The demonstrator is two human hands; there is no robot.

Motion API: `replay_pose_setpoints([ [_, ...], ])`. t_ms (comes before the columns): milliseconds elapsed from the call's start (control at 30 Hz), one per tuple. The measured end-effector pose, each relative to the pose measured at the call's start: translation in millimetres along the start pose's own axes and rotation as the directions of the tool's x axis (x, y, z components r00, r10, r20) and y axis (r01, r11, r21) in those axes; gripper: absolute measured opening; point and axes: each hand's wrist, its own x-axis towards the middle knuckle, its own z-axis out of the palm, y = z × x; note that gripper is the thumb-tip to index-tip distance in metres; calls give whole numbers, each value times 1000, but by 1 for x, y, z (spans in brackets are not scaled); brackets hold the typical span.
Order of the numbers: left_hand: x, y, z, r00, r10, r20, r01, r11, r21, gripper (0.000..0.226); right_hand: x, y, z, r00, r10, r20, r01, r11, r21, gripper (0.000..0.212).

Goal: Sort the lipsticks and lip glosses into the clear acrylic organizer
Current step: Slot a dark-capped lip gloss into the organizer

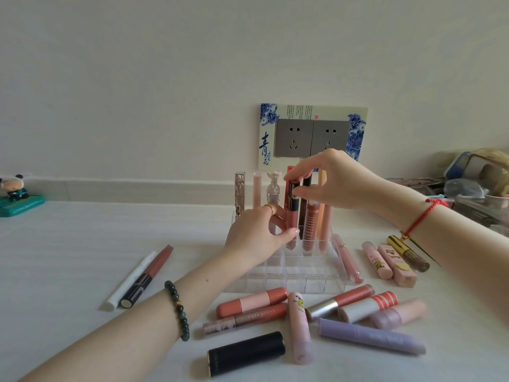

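The dark cap of a rose lip gloss [292, 216] is being pinched between thumb and fingers of the right hand [338, 183]. Its lower part is being gripped by the left hand [253, 232], thumb in front. The tube is being held upright in a rear compartment of the clear acrylic organizer [303, 274], beside other standing glosses [308, 230]. Loose lipsticks [252, 301] are lying around it on the white table [82, 244].

Soft, even daylight; faint shadows; no glare. Wide-angle bending at edges; slight softness throughout, corners blurrier.
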Motion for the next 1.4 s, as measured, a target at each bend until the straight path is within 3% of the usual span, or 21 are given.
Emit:
replay_pose_setpoints([
  [233, -2, 3, 2, 1000, -14, -2, 14, 998, 66, 23, -4, 1, 3, 1000, 5, 26, -4, 1000, -14, 26],
  [1067, -5, 4, 2, 999, 4, -37, -4, 1000, -4, 25, -7, 1, 5, 998, -29, 53, 31, 999, -24, 27],
  [1400, -12, 0, -24, 992, 61, -107, -66, 997, -44, 32, -9, -11, -4, 993, -93, -69, 90, 995, -47, 35],
])
